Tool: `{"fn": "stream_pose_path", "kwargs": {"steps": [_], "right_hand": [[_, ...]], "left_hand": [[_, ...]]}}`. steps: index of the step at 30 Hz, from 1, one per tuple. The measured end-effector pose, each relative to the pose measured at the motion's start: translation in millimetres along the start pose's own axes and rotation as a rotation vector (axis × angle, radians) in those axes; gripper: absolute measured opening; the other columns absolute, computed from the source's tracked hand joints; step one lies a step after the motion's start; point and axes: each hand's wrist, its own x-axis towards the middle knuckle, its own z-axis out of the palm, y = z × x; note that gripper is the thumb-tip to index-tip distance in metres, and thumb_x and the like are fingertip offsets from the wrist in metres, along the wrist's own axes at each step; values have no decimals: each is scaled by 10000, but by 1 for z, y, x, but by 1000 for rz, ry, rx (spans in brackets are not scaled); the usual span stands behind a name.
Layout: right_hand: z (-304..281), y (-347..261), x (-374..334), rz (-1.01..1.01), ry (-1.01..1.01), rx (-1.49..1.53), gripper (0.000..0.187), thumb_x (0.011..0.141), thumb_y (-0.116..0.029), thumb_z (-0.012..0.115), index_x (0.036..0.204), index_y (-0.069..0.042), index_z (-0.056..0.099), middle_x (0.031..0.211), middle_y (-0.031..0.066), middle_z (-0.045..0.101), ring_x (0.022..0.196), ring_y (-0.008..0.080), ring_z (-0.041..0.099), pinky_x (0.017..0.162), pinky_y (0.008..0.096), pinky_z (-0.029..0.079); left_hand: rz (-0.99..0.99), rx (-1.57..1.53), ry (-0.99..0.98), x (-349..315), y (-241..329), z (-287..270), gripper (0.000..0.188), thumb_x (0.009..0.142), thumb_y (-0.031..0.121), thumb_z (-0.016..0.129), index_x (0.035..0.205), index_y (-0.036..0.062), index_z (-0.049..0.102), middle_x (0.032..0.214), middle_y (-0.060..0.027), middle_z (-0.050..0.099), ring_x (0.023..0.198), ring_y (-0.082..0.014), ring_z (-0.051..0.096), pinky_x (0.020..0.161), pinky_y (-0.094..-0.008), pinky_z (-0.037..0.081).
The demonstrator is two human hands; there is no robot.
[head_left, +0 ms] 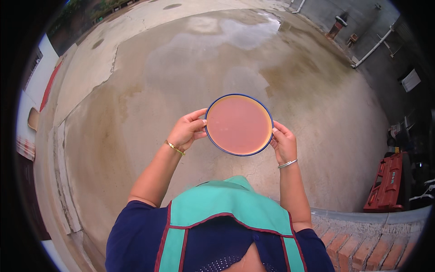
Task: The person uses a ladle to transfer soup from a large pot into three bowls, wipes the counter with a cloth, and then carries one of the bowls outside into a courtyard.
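Out in front of me is a round basin (pixel 239 124) with a dark blue rim and a yellowish inner wall. Reddish-brown liquid fills it nearly to the edge. My left hand (pixel 188 130) grips the rim on the left side, its thumb over the edge. On the right side my right hand (pixel 284 143) has hold of the rim, with the thumb at the edge and fingers partly hidden. The basin looks about level, and its underside is out of sight. Below it lies wet concrete ground (pixel 181 81).
At the right stands a red metal piece (pixel 384 181) beside dark clutter. A brick ledge (pixel 362 249) is close by at the lower right. A grey wall with a white pipe (pixel 374 47) runs along the upper right; a white wall (pixel 45 54) stands at the left.
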Motion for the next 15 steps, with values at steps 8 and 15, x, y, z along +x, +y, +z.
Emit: {"fn": "stream_pose_path", "kwargs": {"steps": [8, 15], "right_hand": [[41, -26, 325, -11, -92, -10, 277, 862, -66, 509, 1115, 38, 554, 868, 36, 620, 695, 71, 562, 607, 218, 481], [106, -83, 615, 28, -191, -34, 282, 859, -63, 504, 1116, 41, 554, 862, 38, 623, 698, 80, 568, 627, 237, 491]], "left_hand": [[69, -9, 57, 296, 85, -29, 413, 842, 22, 510, 1252, 6, 467, 914, -48, 627, 742, -85, 606, 651, -229, 539], [88, -92, 149, 544, 183, -53, 420, 831, 35, 531, 1247, 18, 475, 892, -39, 626, 749, -85, 601, 653, -235, 531]]}}
